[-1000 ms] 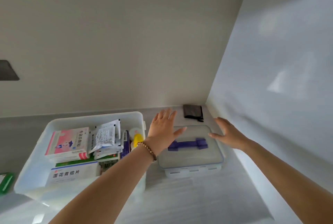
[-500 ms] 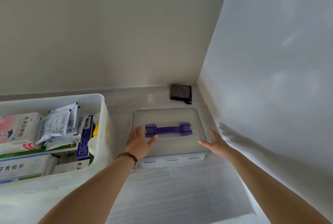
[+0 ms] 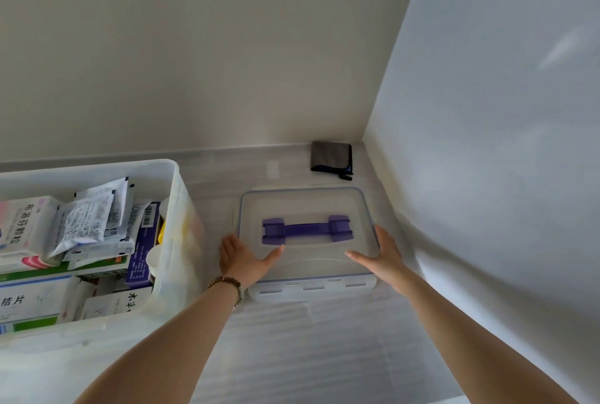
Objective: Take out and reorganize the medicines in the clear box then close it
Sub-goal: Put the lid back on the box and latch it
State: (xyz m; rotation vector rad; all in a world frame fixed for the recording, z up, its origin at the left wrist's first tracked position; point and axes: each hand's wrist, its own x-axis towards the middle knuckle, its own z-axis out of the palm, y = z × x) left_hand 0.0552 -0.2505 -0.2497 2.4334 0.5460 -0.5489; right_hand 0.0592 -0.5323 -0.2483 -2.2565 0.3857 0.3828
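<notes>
Now, step in hand: taking hold of the lid (image 3: 308, 260) so the clear box (image 3: 175, 209) can be shut, by my guess.
Clear box: on the left of the counter, open, packed with medicines (image 3: 65, 241) in cartons and sachets, some standing above the rim.
Lid: flat on the counter just right of the box, purple handle (image 3: 306, 230) up, latch flap toward the person.
Left hand (image 3: 243, 260): spread open at the lid's left edge, thumb lying on top, gripping nothing yet.
Right hand (image 3: 383, 257): open too, against the lid's right edge, thumb on top.
Next move: pinch both edges, lift level, carry left, and seat it; the tall packets may need pressing down first.
Surface: pale grey counter (image 3: 324, 338), faintly streaked.
Room: a corner of plain walls, a dark folded cloth (image 3: 331, 157) tucked at the back.
</notes>
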